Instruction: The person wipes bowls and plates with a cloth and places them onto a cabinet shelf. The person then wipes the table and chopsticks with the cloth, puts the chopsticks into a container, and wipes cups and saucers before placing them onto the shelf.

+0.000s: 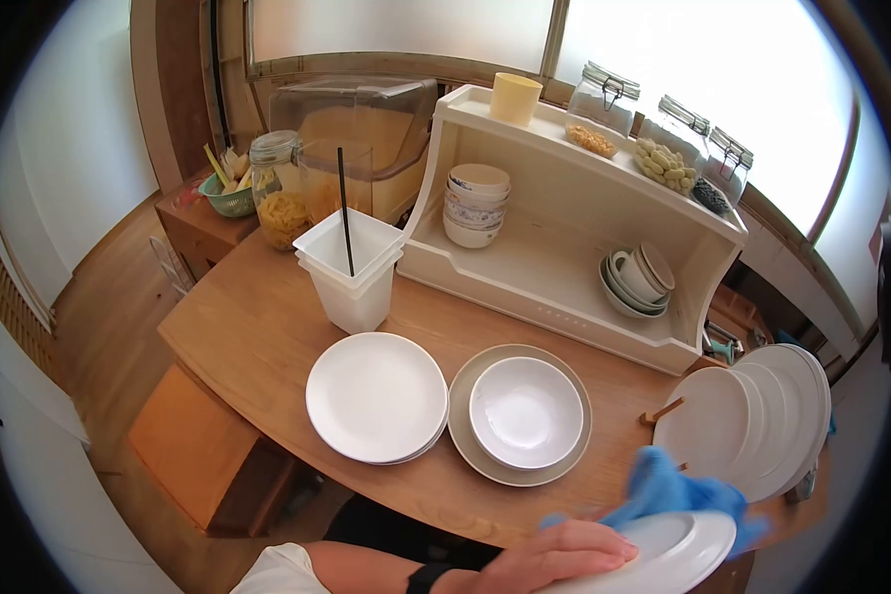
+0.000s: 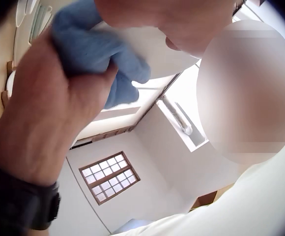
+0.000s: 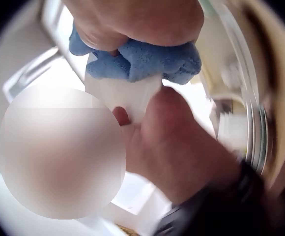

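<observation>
We see the left hand (image 1: 554, 556) holding a white plate (image 1: 701, 546) at its rim, the grip narrow, fingers on one face and thumb on the other. The plate is tilted, off the tabletop (image 1: 238, 307), near its close right edge. The right hand (image 2: 54, 98) holds a bunched blue cloth (image 1: 663, 490) in its grip, and the cloth touches the plate; it is blurred in our head view, so we cannot fairly tell how every finger lies there.

Just beyond them, upright plates (image 1: 708, 421) stand in a row at the right. Left of these we find a white bowl (image 1: 527, 411) on a tan plate (image 1: 518, 477), just beside a stack of plates (image 1: 376, 396). Behind that stack are nested tubs (image 1: 354, 297) with a black stick (image 1: 344, 198) leaning in them. A shelf (image 1: 544, 262) behind carries stacked bowls (image 1: 477, 208), and three jars (image 1: 678, 148) stand along its top.
</observation>
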Tool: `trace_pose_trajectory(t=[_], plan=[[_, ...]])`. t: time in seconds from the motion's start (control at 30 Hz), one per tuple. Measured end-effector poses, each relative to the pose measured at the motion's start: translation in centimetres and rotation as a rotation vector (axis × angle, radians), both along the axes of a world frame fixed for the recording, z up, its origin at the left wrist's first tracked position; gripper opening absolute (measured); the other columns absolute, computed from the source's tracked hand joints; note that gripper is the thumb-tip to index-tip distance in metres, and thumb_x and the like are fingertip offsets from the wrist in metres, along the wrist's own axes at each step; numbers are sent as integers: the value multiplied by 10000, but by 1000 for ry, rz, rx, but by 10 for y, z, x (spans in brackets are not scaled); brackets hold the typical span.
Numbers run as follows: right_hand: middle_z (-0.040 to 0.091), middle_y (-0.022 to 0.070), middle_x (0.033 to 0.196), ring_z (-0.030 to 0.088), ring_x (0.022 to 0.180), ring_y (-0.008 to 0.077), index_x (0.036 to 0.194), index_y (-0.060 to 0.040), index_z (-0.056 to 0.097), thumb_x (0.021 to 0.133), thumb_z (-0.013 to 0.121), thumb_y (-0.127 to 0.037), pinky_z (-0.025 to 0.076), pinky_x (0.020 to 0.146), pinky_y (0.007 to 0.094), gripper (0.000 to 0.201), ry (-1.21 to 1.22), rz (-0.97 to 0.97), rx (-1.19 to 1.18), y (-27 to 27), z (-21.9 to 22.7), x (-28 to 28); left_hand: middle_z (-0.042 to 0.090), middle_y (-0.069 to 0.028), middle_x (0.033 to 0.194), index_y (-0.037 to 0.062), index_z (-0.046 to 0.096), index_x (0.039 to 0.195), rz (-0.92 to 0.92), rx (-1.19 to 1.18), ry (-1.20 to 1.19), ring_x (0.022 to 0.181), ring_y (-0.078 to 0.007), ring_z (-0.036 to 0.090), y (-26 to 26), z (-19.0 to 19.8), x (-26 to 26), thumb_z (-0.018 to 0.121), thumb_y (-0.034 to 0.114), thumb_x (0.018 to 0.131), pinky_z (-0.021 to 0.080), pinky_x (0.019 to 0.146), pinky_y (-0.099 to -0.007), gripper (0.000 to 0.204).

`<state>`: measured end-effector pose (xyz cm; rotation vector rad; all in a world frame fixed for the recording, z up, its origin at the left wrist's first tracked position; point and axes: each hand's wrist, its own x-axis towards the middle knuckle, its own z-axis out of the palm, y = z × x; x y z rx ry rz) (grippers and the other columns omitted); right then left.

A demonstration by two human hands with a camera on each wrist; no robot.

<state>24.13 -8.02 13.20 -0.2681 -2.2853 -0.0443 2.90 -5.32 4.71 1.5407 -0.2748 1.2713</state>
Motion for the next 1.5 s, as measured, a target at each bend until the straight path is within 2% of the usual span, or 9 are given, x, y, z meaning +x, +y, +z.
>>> trace_pose_trajectory(t=[0.67, 0.83, 0.93, 1.0, 1.07, 1.13, 1.23, 1.3, 1.5], plan=[[656, 150, 1052, 648, 874, 255, 1166, -24, 597, 805, 746, -128, 533, 798, 371, 404, 124, -406, -149, -16, -29, 25, 521, -264, 1169, -81, 427, 1271, 271, 230, -30, 982, -347, 576, 25, -29, -18, 562, 323, 949, 480, 809, -465, 534], [650, 142, 1088, 643, 923, 243, 1215, -17, 572, 808, 749, -146, 526, 831, 367, 463, 215, -615, -260, -122, -117, 67, 607, -196, 906, -52, 507, 1218, 273, 484, 248, 726, -350, 635, 46, -28, -68, 560, 300, 952, 522, 620, -403, 444], [647, 137, 1110, 640, 952, 237, 1244, -13, 557, 809, 751, -157, 522, 851, 364, 498, 279, -725, -336, -3, -51, -26, 627, -173, 839, -24, 549, 1173, 659, 485, 478, 694, -341, 633, 38, -6, -91, 570, 218, 928, 521, 616, -383, 345], [644, 134, 1125, 639, 971, 232, 1263, -10, 546, 810, 753, -165, 519, 864, 362, 522, 318, -797, -388, 0, -59, -45, 677, -110, 936, -55, 572, 1112, 468, 167, 1082, 786, -162, 637, 42, 10, -112, 504, 162, 961, 514, 666, -322, 273], [642, 131, 1139, 637, 990, 228, 1283, -7, 536, 811, 754, -172, 516, 878, 361, 545, 359, -866, -445, -22, -83, -47, 672, -131, 1026, -94, 545, 1181, 877, 133, 856, 890, -182, 646, 42, -6, -120, 498, 195, 964, 523, 757, -316, 364], [639, 128, 1154, 635, 1010, 223, 1302, -4, 526, 812, 755, -179, 513, 891, 359, 569, 406, -937, -504, -45, -108, -52, 644, -149, 1128, -107, 502, 1277, 755, -329, 637, 1006, -189, 625, 58, 10, -122, 485, 209, 980, 503, 866, -307, 435], [637, 124, 1168, 633, 1029, 219, 1322, -2, 516, 813, 757, -187, 510, 904, 357, 593, 469, -1016, -572, -64, -130, -54, 619, -143, 1199, -105, 462, 1339, 715, -472, 480, 1063, -168, 602, 92, 14, -137, 469, 214, 1001, 475, 924, -292, 465], [593, 109, 1254, 584, 1112, 243, 1320, 3, 512, 776, 795, -139, 472, 968, 387, 629, 1031, -859, -950, -88, -148, -44, 622, -141, 1197, -105, 447, 1356, 702, -483, 517, 1055, -160, 608, 111, 9, -155, 467, 211, 1005, 480, 919, -286, 473], [599, 113, 1245, 584, 1123, 235, 1317, 14, 515, 747, 835, -146, 463, 983, 389, 673, 971, -889, -920, -95, -170, -33, 632, -136, 1190, -93, 448, 1367, 642, -613, 602, 987, -136, 648, 130, -7, -164, 457, 203, 1017, 529, 795, -229, 458]])
